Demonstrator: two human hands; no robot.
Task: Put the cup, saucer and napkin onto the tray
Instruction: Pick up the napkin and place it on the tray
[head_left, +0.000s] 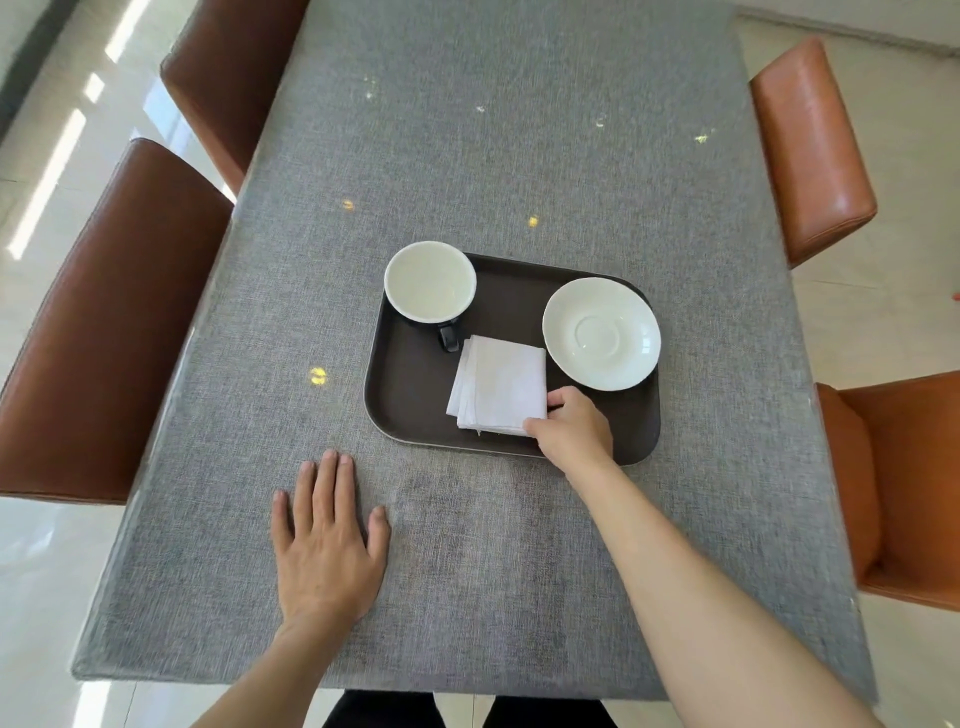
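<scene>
Left hand (328, 540): lies flat, palm down, fingers spread on the grey tablecloth (467, 156) near the table's near edge; it holds nothing.
Right hand (571, 428): reaches over the tray's near rim, fingers curled and pinching the napkin's near right corner between thumb and fingertips.
Tray (410, 395): dark brown, rounded corners, lying flat on the cloth just beyond the left hand and to its right.
Napkin (498, 384): white, folded into a square stack, lying on the tray's near middle, its corner in the right hand.
Saucer (601, 333): white, empty, on the tray's right side, just beyond the right hand, its edge reaching the tray rim.
Cup (430, 280): white inside, dark outside, upright at the tray's far left corner, its dark handle pointing toward the napkin.
Chairs (104, 332): brown leather, standing along both long sides of the table.
</scene>
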